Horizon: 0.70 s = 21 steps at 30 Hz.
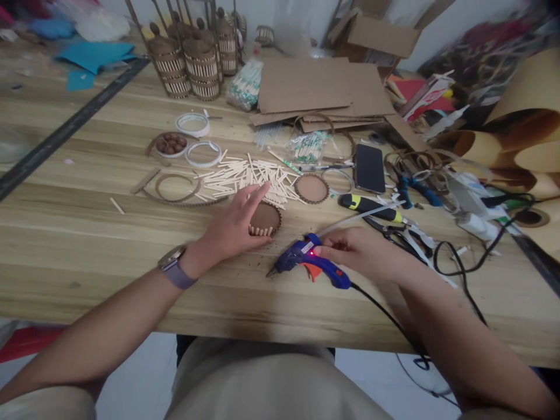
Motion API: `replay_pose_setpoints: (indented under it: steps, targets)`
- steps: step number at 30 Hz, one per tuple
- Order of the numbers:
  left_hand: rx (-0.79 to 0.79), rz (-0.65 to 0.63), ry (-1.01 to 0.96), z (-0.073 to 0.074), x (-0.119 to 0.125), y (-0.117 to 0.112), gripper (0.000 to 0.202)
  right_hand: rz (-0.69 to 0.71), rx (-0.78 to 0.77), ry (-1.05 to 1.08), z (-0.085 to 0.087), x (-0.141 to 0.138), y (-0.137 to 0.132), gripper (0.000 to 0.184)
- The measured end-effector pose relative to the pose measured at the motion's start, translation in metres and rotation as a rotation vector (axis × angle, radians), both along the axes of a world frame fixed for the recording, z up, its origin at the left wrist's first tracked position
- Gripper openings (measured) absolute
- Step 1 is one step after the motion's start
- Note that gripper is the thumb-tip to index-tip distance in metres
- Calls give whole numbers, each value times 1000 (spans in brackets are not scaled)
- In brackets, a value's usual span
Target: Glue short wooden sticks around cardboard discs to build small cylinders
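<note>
A blue hot glue gun (301, 254) with a red light and an orange trigger is on its side low over or on the table, its nozzle toward the front left. My right hand (350, 251) grips its rear body, and a clear glue stick (359, 217) pokes out behind. My left hand (234, 224) is open, thumb and fingers spread around the left side of a round cardboard disc (265, 217). Short wooden sticks stand in a row along the disc's near rim, beside my thumb. Whether the fingertips press on the disc I cannot tell.
Behind my left hand lies a heap of matchstick-like sticks (249, 175). A second rimmed disc (312, 188), a phone (370, 168), a yellow-black cutter (371, 208) and pliers (415, 191) lie to the right. Cardboard sheets (306, 87) and stick lanterns (201, 67) stand behind. A black cord (385, 315) trails right.
</note>
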<state>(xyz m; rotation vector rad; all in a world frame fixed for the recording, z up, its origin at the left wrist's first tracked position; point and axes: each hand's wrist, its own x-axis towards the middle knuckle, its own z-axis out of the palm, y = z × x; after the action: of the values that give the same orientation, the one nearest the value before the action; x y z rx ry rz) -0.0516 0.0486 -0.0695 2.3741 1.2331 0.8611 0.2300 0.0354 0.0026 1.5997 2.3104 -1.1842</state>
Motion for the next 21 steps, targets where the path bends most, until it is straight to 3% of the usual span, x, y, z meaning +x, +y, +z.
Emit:
replay_pose_setpoints:
  steps: [3, 8, 13, 21]
  targets:
    - [6, 5, 15, 2, 1, 0, 110, 8, 356, -158, 6, -8, 16, 39]
    - [29, -2, 42, 3, 1, 0, 111, 99, 572, 36, -8, -39, 52, 16]
    - [47, -1, 39, 1, 1, 1, 110, 242, 603, -43, -28, -62, 70, 17]
    - [55, 4, 69, 1, 0, 1, 110, 223, 666, -279, -25, -70, 57, 20]
